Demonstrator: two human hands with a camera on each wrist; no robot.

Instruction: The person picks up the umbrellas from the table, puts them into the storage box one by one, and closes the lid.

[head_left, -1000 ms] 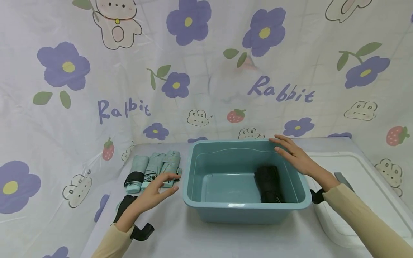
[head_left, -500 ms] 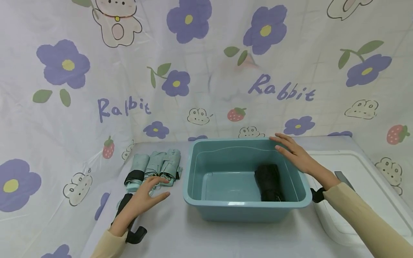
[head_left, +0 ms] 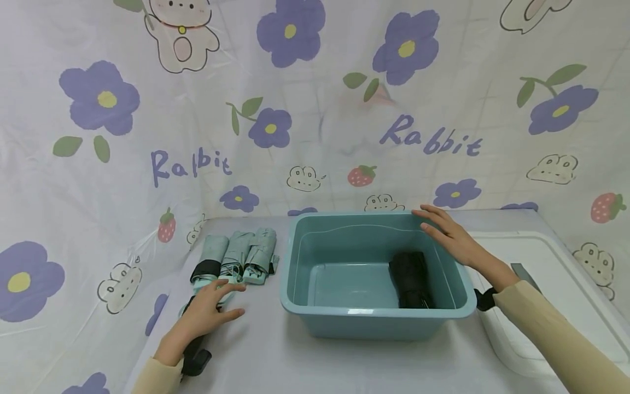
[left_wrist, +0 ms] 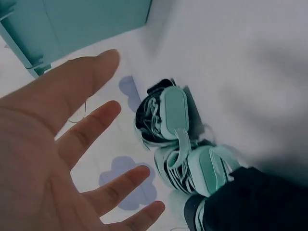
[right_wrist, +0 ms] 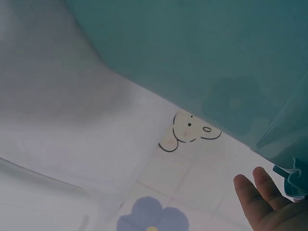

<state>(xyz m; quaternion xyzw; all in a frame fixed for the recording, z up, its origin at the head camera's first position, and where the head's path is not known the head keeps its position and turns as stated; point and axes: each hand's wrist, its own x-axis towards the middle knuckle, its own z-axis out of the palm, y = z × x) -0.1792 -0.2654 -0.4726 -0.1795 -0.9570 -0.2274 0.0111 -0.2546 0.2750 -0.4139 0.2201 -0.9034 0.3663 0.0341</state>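
Note:
My left hand is spread with fingers apart and holds nothing. It hovers just in front of a row of rolled mint folding umbrellas, one of them wrapped in a black band. In the left wrist view, two umbrella ends with mint handles and straps face the fingers, beside a large dark shape. Another dark item lies mostly hidden under this hand. My right hand rests straight-fingered on the back right rim of a teal bin. Inside the bin, at its right, lies a rolled black umbrella.
A white lid with a grey handle lies right of the bin. White patterned cloth hangs behind and at both sides. Bare pale tabletop shows between the left hand and the bin.
My left hand has moved left and toward me, away from the bin, uncovering more of the mint umbrellas. My right hand has stayed on the rim.

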